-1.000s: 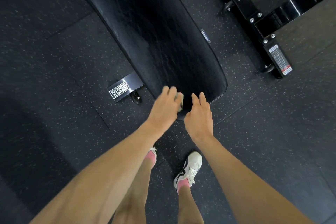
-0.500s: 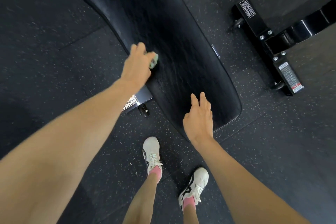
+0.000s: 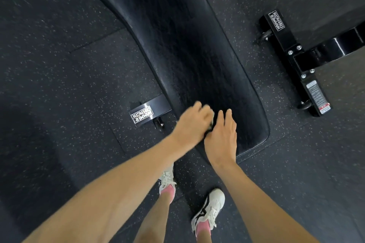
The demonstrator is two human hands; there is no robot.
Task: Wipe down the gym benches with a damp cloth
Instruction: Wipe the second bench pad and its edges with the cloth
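Two hands were close together at the near end of the black bench. The left hand looked blurry, with its fingers curled over a small pale cloth on the bench top. The right hand lay just beside it, fingers straight and flat on the bench. White shoes stood on the speckled floor.

The black padded bench stretches away lengthwise, its surface glossy with damp streaks. A pale cloth lies on its near end, mostly hidden under the left hand.
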